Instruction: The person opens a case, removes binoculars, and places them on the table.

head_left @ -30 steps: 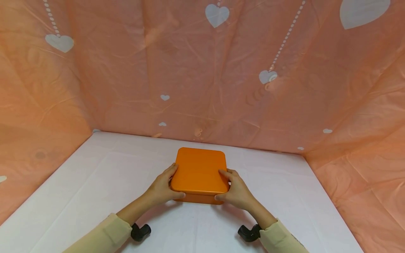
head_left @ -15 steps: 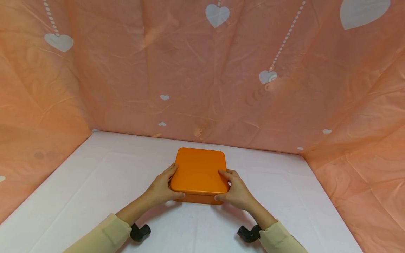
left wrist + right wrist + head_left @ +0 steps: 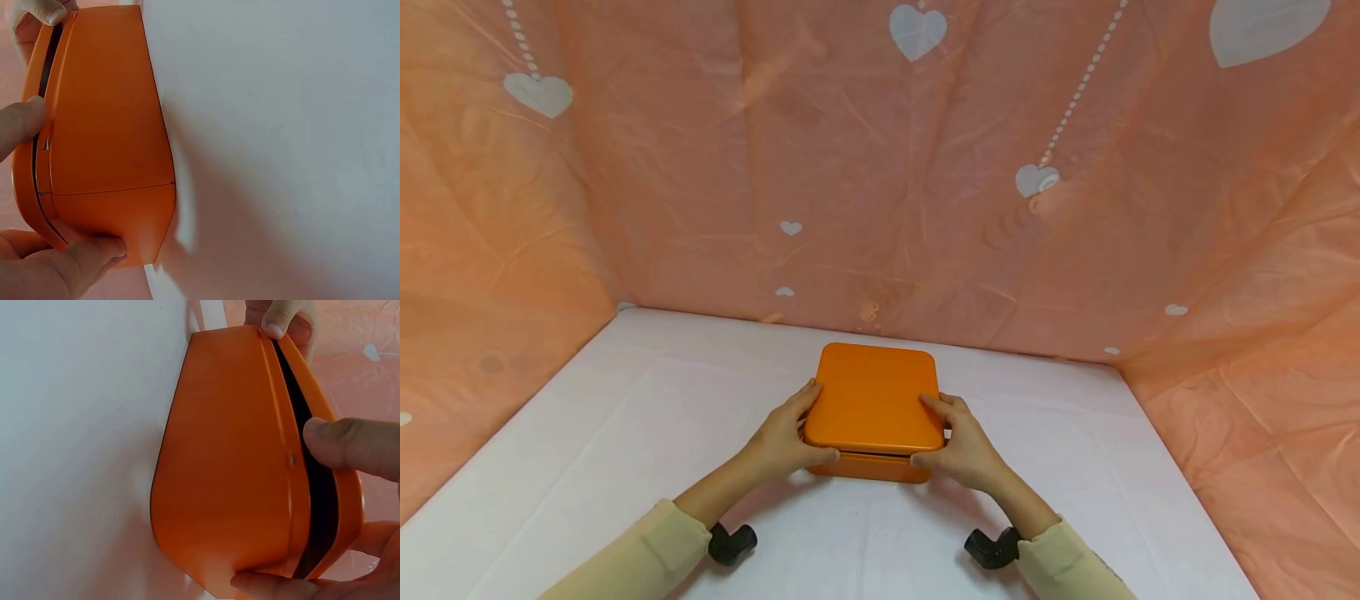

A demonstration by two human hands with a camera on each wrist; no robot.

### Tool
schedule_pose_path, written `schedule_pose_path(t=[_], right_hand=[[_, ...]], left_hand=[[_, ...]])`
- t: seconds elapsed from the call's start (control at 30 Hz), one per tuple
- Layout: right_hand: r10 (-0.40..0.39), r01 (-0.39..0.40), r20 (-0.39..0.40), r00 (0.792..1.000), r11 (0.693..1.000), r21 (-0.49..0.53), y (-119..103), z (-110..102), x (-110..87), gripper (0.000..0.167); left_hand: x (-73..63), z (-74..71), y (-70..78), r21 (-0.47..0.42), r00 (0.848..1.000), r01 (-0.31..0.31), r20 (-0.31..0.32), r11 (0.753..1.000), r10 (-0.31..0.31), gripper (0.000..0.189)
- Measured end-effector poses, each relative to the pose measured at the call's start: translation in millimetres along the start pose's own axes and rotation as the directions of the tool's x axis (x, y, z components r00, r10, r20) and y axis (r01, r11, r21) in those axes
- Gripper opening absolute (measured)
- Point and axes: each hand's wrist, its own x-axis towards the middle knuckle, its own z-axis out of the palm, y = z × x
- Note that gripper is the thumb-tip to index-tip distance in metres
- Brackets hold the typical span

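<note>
Orange rounded-square metal-looking box [image 3: 112, 106]: left hand [image 3: 782, 437], eight o'clock, right hand [image 3: 966, 446], four, clamped lid [image 3: 875, 396] and sides, presumably for balance.

Fingers [image 3: 356, 447] on an orange box [image 3: 225, 462], its lid [image 3: 351, 506] ajar

Lid [image 3: 874, 396] atop box [image 3: 874, 467] on tbl [image 3: 685, 392], btwn L hand [image 3: 782, 437] & R hand [image 3: 966, 446].

Left sleeve [image 3: 625, 557] and right sleeve [image 3: 1067, 565] are matching pale cream-yellow cloth, ends thick and soft-edged. Black bent tube-like pieces show at both wrists: left wrist piece [image 3: 732, 546], right wrist piece [image 3: 991, 550]. Left hand [image 3: 782, 440] and right hand [image 3: 964, 448] are bare.
</note>
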Motion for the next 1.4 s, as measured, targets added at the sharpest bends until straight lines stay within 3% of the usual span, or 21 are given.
schedule_pose_path(t=[0.43,0.73,1.1,1.4], right_hand=[[0.006,-0.007,-0.007,1.0,0.998,-0.064,-1,-1,1.1,0.086],[-0.034,0.033,-0.021,0.999,0.999,-0.041,-2,1,2.2,0.085],[-0.089,0.088,-0.015,0.996,0.996,-0.03,-5,-4,4.7,0.085],[-0.156,0.155,0.011,0.988,0.987,0.048,-11,-8,7.1,0.083]], left_hand=[[0.1,-0.7,0.9,-0.037,1.0,0.018,-0.003,0.999,-0.018,0.102],[-1.4,-0.3,-1.6,-0.108,1.0,0.004,0.005,0.994,-0.004,0.1],[-3.6,-2.8,-0.2,-0.095,0.999,-0.013,-0.048,0.995,0.008,0.093],[-6.4,-9.7,2.8,-0.059,0.995,-0.046,-0.096,0.997,0.04,0.091]])
